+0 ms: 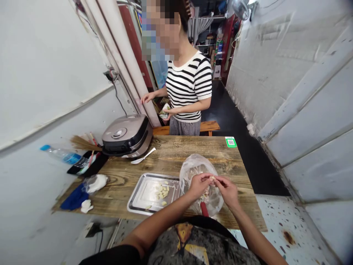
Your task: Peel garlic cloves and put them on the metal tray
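Note:
Both my left hand [199, 185] and my right hand [227, 189] pinch a small pale garlic clove [212, 178] between their fingertips. They hold it above a clear plastic bag [190, 165] that lies open on the table. Inside the bag are garlic pieces and skins, partly hidden by my hands. A red handle [204, 209] sticks out at the bag's near side; what it belongs to is hidden. Left of the bag, a metal tray [138, 200] carries several peeled garlic cloves [162, 191].
A brown electric griddle [125, 134] stands at the table's [171, 158] back left, with a white plastic knife [143, 156] before it. Further left lie a water bottle [66, 156], a blue cloth [73, 197] and crumpled tissue [86, 206]. Across the table stands a person [184, 88] in stripes.

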`<state>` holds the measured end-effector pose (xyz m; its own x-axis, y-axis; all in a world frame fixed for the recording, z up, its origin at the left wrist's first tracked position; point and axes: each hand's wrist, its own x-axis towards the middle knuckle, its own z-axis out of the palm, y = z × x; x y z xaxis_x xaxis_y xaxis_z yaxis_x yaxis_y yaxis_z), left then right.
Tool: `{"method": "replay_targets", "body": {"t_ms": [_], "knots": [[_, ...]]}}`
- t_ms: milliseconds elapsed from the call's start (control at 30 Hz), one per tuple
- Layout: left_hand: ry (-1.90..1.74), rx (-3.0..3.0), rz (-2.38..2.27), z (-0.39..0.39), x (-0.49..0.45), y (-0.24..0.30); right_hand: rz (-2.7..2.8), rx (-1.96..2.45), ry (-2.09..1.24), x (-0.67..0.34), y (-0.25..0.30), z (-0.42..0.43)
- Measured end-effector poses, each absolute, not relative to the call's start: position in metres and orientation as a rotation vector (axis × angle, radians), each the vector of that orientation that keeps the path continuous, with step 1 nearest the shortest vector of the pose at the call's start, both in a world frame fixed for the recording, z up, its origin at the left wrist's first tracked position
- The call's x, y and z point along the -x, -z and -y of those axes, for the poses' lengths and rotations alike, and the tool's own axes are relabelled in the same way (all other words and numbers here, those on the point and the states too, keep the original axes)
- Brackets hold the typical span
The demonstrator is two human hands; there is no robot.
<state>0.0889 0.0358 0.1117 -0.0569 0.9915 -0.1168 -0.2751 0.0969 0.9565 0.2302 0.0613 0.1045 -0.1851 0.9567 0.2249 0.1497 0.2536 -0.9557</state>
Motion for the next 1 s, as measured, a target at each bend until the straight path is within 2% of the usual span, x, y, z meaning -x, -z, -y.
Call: {"method": "replay_targets", "body": {"t_ms": [133,467,667,833,1000], "knots": [[-1.356,-0.76,-1.06,-0.035,-0.092,-0.113,1.711,0.973,-0.744,-0.23,-0.114,-0.054],[-1.405,-0.848,-1.064,-0.032,-0.092,-0.121,1.494,1.07,-1.144,-0.227,-0.113,-0.054],[-1.428,-0.648,-1.084,-0.031,-0.094,-0.12,1.427,1.073,-1.095,-0.219,-0.119,-0.049],[-1.465,-0.702,-1.165,-0.03,-0.095,-0.121,1.397,1.083,-1.207,-0.213,-0.115,-0.044],[-1.451,-0.955,-1.353,-0.031,-0.096,-0.125,1.584,1.048,-0.995,-0.213,-0.124,-0.041]]}}
